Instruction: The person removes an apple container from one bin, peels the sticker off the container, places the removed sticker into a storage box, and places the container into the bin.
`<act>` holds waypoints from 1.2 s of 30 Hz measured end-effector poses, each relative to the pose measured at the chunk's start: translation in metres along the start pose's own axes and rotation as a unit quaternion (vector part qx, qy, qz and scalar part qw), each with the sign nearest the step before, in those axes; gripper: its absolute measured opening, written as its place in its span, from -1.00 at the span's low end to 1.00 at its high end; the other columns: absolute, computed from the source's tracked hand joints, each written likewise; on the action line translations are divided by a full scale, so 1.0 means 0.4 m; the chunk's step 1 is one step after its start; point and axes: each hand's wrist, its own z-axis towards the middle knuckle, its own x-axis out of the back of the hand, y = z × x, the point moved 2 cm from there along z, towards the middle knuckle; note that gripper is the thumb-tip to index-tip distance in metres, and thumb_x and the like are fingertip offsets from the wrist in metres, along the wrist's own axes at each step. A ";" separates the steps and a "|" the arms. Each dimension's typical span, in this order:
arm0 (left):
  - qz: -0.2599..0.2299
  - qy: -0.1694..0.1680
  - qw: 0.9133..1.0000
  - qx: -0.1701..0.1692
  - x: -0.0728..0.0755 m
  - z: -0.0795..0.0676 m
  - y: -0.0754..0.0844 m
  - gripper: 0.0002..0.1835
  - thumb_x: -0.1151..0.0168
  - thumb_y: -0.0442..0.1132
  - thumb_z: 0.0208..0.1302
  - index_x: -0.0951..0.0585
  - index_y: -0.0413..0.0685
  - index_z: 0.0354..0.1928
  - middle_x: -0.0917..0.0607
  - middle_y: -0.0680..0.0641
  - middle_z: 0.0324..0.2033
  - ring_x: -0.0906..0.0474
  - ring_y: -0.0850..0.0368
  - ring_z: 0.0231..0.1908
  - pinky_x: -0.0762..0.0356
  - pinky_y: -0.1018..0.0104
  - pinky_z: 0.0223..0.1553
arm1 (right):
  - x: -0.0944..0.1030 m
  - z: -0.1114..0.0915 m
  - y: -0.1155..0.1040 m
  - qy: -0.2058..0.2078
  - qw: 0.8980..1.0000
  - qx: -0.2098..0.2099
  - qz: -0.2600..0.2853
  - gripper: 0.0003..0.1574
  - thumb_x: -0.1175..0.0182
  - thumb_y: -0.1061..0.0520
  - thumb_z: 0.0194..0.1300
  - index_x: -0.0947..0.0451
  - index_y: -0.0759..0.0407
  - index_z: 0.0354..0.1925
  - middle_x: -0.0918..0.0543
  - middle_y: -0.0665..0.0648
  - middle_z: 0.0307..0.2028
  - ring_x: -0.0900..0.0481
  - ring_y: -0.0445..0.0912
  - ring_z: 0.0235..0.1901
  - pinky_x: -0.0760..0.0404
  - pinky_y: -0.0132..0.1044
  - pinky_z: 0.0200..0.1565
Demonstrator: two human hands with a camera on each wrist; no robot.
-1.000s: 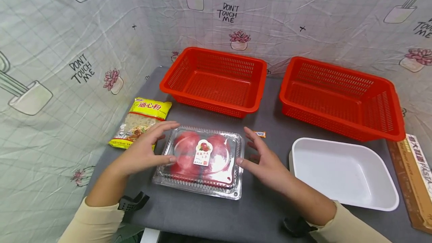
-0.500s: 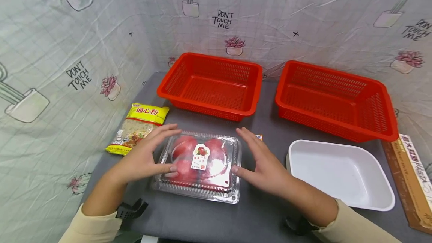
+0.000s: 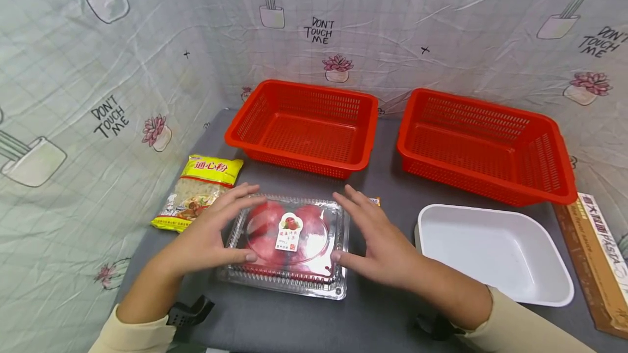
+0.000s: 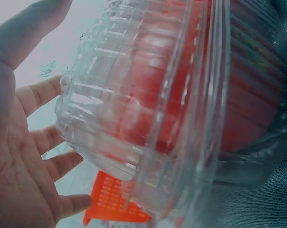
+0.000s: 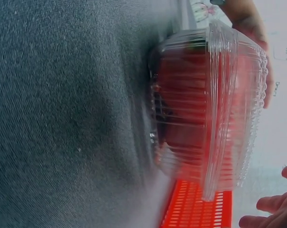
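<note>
Clear fruit clamshell [image 3: 290,259] near the desk's [image 3: 275,320] front edge looks ready for left hand [image 3: 208,238] and right hand [image 3: 382,243], fingers [image 4: 62,166] apart, to grip.

Grey table [image 3: 275,320] | red baskets [image 3: 301,161] | white tray [image 3: 490,252] | bag [image 3: 198,187] | carton [image 3: 593,266] | fruit box [image 3: 288,238] (see-through)

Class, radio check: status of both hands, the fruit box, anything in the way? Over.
Left hand and right hand spread, flanking clear fruit box; contact unclear. Box closed, on grey table. Yellow bag near left hand, not blocking box.
</note>
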 end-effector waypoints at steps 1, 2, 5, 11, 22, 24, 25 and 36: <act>0.001 -0.001 1.000 -0.003 0.000 0.001 0.001 0.02 -0.73 0.12 0.00 -0.45 0.29 0.55 -0.29 0.10 0.58 0.01 -0.08 0.65 -0.22 -0.57 0.37 | 0.001 0.001 -0.001 -0.004 1.000 -0.001 -0.005 0.29 -0.52 -0.19 0.24 -0.03 -0.19 0.72 -0.02 0.07 0.70 -0.04 0.18 0.64 -0.14 0.51 0.45; 0.002 -0.002 1.000 -0.006 0.000 0.002 0.003 0.02 -0.73 0.12 0.00 -0.45 0.28 0.55 -0.29 0.09 0.58 0.01 -0.08 0.65 -0.21 -0.57 0.38 | 0.002 0.002 -0.002 -0.007 1.000 0.000 -0.011 0.30 -0.52 -0.21 0.24 -0.03 -0.20 0.72 -0.01 0.06 0.70 -0.03 0.18 0.64 -0.10 0.50 0.47; 0.009 -0.004 1.000 -0.017 0.001 0.007 0.007 0.04 -0.73 0.13 0.00 -0.45 0.26 0.56 -0.29 0.08 0.59 0.03 -0.09 0.65 -0.19 -0.57 0.39 | 0.004 0.007 -0.002 -0.014 1.000 0.003 -0.023 0.31 -0.52 -0.26 0.23 -0.01 -0.23 0.72 0.01 0.05 0.70 -0.01 0.18 0.65 0.02 0.49 0.50; 0.040 -0.017 0.999 -0.029 0.003 0.022 0.005 0.00 -0.70 0.14 0.03 -0.46 0.28 0.55 -0.29 0.06 0.58 0.01 -0.17 0.64 -0.29 -0.56 0.34 | 0.007 0.016 -0.008 -0.019 0.998 0.026 -0.050 0.27 -0.54 -0.29 0.20 -0.14 -0.15 0.69 -0.05 0.10 0.69 -0.03 0.25 0.64 -0.08 0.54 0.45; 0.114 -0.041 0.992 -0.019 -0.022 0.054 0.018 -0.03 -0.68 0.26 -0.01 -0.52 0.29 0.49 -0.36 0.04 0.55 -0.10 -0.12 0.61 -0.14 -0.44 0.48 | -0.007 0.045 -0.017 -0.047 0.995 0.037 -0.080 0.14 -0.51 -0.34 0.19 -0.31 -0.14 0.61 -0.10 0.08 0.68 -0.03 0.21 0.64 -0.33 0.43 0.40; 0.114 -0.043 0.992 -0.009 -0.026 0.059 0.017 -0.03 -0.68 0.28 -0.02 -0.52 0.32 0.49 -0.37 0.04 0.55 -0.13 -0.11 0.60 -0.23 -0.42 0.45 | -0.010 0.050 -0.020 -0.044 0.995 0.045 -0.082 0.11 -0.51 -0.34 0.21 -0.35 -0.12 0.59 -0.17 0.10 0.66 -0.08 0.22 0.62 -0.33 0.42 0.40; 0.113 -0.045 0.992 -0.005 -0.028 0.062 0.016 -0.03 -0.68 0.29 -0.02 -0.52 0.32 0.49 -0.38 0.04 0.54 -0.14 -0.10 0.59 -0.27 -0.41 0.43 | -0.011 0.053 -0.023 -0.044 0.994 0.049 -0.085 0.09 -0.51 -0.33 0.21 -0.37 -0.12 0.59 -0.22 0.11 0.63 -0.11 0.21 0.61 -0.34 0.41 0.41; 0.091 -0.055 0.994 0.026 -0.040 0.071 0.015 0.05 -0.70 0.34 -0.11 -0.55 0.14 0.46 -0.41 0.03 0.51 -0.15 -0.08 0.58 -0.35 -0.34 0.42 | -0.038 0.107 -0.076 -0.062 0.977 0.110 -0.171 -0.06 -0.50 -0.32 0.20 -0.53 -0.07 0.46 -0.60 -0.01 0.22 -0.50 -0.03 0.19 -0.48 0.05 0.28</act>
